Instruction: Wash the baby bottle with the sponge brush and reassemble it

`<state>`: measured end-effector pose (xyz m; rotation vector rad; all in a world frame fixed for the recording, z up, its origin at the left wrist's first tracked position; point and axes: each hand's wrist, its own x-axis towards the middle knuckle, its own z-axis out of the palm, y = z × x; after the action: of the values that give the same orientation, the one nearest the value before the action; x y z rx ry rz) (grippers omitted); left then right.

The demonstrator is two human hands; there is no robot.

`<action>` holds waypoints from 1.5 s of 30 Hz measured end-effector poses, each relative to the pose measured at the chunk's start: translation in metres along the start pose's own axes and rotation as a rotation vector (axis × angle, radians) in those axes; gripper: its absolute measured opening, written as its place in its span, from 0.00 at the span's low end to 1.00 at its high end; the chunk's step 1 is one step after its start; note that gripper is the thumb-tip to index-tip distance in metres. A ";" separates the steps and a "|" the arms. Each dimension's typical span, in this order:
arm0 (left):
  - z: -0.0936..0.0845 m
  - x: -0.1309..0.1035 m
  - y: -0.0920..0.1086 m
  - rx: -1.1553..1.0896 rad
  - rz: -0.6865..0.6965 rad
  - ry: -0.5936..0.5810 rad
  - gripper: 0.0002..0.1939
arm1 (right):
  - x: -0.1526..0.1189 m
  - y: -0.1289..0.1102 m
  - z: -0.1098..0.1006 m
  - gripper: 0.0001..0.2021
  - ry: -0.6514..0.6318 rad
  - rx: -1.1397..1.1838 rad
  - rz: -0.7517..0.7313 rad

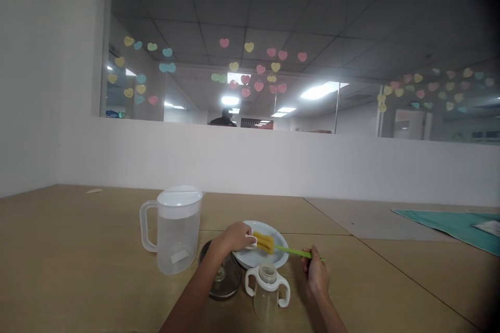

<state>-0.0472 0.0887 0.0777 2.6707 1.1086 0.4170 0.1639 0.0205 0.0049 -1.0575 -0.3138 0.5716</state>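
My right hand (pixel 317 273) is closed around the green handle of a bottle brush (pixel 264 243), whose yellow sponge head points left. My left hand (pixel 235 237) grips a small white bottle cap (pixel 252 242), and the sponge meets its open side. Both pieces are held over a white bowl (pixel 282 261). In front of the bowl a clear baby bottle (pixel 266 296) with two white handles stands upright, its mouth uncovered. Partly behind my left forearm lies a dark round pot lid (pixel 230 283) with a knob.
A translucent lidded pitcher (pixel 178 239) stands to the left, its handle facing left. At the far right lies a teal cloth (pixel 453 223) on a grey part of the tabletop. A white wall (pixel 250 161) with a window closes off the back; a person shows beyond the glass.
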 end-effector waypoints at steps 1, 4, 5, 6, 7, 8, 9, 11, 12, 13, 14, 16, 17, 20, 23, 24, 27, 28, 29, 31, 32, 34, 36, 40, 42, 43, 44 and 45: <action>-0.002 0.000 -0.001 -0.012 0.009 0.049 0.16 | 0.002 0.000 -0.001 0.17 -0.015 0.062 0.020; -0.007 0.000 -0.002 -0.098 0.028 0.218 0.14 | 0.006 -0.001 -0.002 0.14 -0.143 0.261 0.092; -0.009 0.000 -0.001 -0.146 0.032 0.270 0.14 | 0.007 -0.001 -0.002 0.13 -0.189 0.311 0.115; -0.010 0.000 0.000 -0.204 0.038 0.311 0.14 | 0.008 -0.002 -0.002 0.12 -0.224 0.348 0.136; -0.011 0.000 0.001 -0.270 0.047 0.343 0.14 | 0.009 -0.002 -0.003 0.11 -0.243 0.373 0.155; -0.013 0.000 0.004 -0.350 0.060 0.374 0.15 | 0.010 -0.002 -0.003 0.10 -0.248 0.387 0.167; -0.015 0.000 0.006 -0.437 0.079 0.400 0.15 | 0.012 -0.002 -0.003 0.09 -0.238 0.393 0.174; -0.017 -0.002 0.011 -0.591 0.127 0.432 0.14 | 0.014 -0.001 -0.003 0.09 -0.209 0.395 0.183; -0.018 -0.002 0.014 -0.631 0.151 0.445 0.13 | 0.014 0.000 -0.003 0.09 -0.210 0.392 0.185; -0.019 -0.003 0.016 -0.631 0.173 0.452 0.12 | 0.014 0.001 -0.003 0.09 -0.229 0.388 0.188; -0.018 -0.003 0.018 -0.591 0.192 0.455 0.11 | 0.014 0.002 -0.003 0.10 -0.259 0.387 0.191; -0.017 -0.003 0.019 -0.441 0.203 0.452 0.09 | 0.013 0.003 -0.001 0.11 -0.320 0.387 0.201; -0.016 -0.003 0.018 -0.363 0.196 0.442 0.08 | 0.012 0.003 -0.001 0.10 -0.334 0.390 0.206; -0.016 -0.004 0.011 -0.234 0.152 0.419 0.06 | 0.011 0.002 -0.001 0.10 -0.322 0.421 0.233; -0.023 -0.010 0.002 -0.182 0.089 0.449 0.15 | 0.011 -0.001 -0.003 0.10 -0.365 0.492 0.237; -0.026 -0.012 0.001 -0.181 0.067 0.446 0.20 | 0.011 -0.002 -0.003 0.10 -0.382 0.503 0.236; -0.038 -0.020 0.001 -0.270 0.085 0.343 0.34 | 0.010 -0.003 -0.002 0.10 -0.384 0.451 0.240; -0.042 -0.023 0.002 -0.307 0.116 0.293 0.36 | 0.010 -0.002 -0.001 0.09 -0.376 0.424 0.245; -0.045 -0.025 0.004 -0.336 0.153 0.244 0.37 | 0.010 -0.002 -0.001 0.09 -0.365 0.404 0.246; -0.050 -0.029 0.007 -0.359 0.201 0.163 0.34 | 0.011 -0.001 0.000 0.09 -0.334 0.387 0.243; -0.052 -0.030 0.007 -0.352 0.201 0.134 0.31 | 0.012 0.000 -0.001 0.08 -0.313 0.390 0.245; -0.053 -0.032 0.005 -0.280 0.154 0.097 0.25 | 0.014 0.000 -0.002 0.07 -0.273 0.411 0.249; -0.052 -0.033 -0.001 -0.139 0.032 0.078 0.20 | 0.016 0.001 -0.002 0.07 -0.251 0.436 0.249; -0.045 -0.028 -0.017 0.045 -0.249 -0.133 0.12 | 0.019 0.002 -0.003 0.07 -0.255 0.423 0.251; -0.040 -0.024 -0.026 0.077 -0.321 -0.219 0.11 | 0.018 0.001 -0.003 0.06 -0.263 0.407 0.275; -0.037 -0.022 -0.030 0.090 -0.353 -0.237 0.12 | 0.017 0.000 -0.003 0.06 -0.268 0.401 0.290; -0.033 -0.019 -0.034 0.100 -0.386 -0.251 0.14 | 0.017 -0.001 -0.003 0.06 -0.272 0.397 0.304; -0.029 -0.016 -0.038 0.083 -0.398 -0.239 0.15 | 0.016 -0.001 -0.003 0.06 -0.277 0.393 0.318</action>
<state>-0.0924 0.1063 0.0901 2.3963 1.5548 -0.0194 0.1784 0.0272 0.0045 -0.6481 -0.2616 1.0254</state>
